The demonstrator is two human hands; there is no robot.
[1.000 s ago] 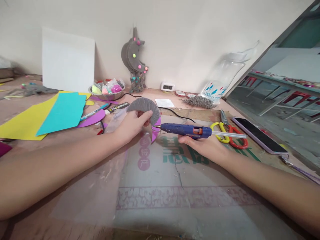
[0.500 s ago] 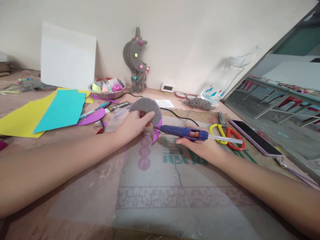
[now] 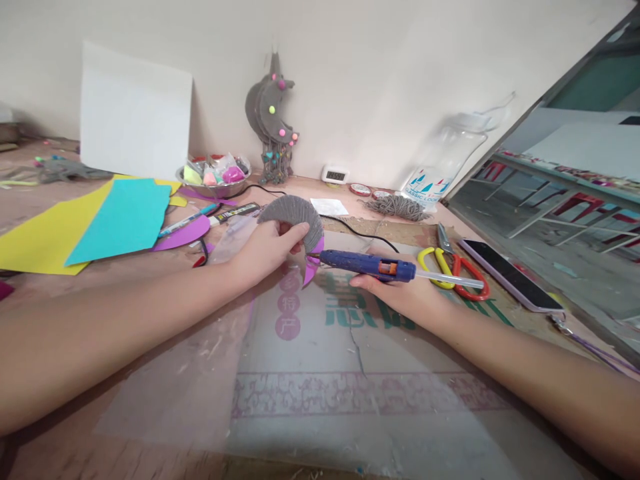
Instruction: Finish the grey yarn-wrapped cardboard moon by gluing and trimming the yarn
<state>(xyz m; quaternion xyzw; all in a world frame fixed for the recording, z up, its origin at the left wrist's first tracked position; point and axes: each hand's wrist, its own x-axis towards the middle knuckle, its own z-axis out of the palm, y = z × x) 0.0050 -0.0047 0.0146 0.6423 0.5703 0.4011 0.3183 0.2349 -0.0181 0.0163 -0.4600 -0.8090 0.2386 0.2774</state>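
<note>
Between the thumb and fingers of my left hand (image 3: 277, 247) is a crescent (image 3: 300, 217) wrapped mostly in grey yarn, its lower tip bare purple. My right hand (image 3: 395, 290) is closed around a blue glue gun (image 3: 363, 263), held level with the nozzle pointing left. The nozzle tip meets the crescent where the yarn ends and the purple begins. A clear glue stick (image 3: 447, 277) sticks out of the gun's back end. The handle and trigger are hidden behind the gun body and my fingers.
Scissors (image 3: 443, 260) with yellow and red handles and a phone (image 3: 510, 273) lie at right. Behind are a grey yarn bundle (image 3: 400, 207), a clear jar (image 3: 445, 163) and a bowl (image 3: 215, 190) of bagged clay. Cyan foam sheet (image 3: 123, 220) lies left; a finished moon hanging (image 3: 273, 113) is on the wall.
Both hands stay almost in place, the nozzle still at the crescent. The crescent's purple tip has shifted very slightly left.
</note>
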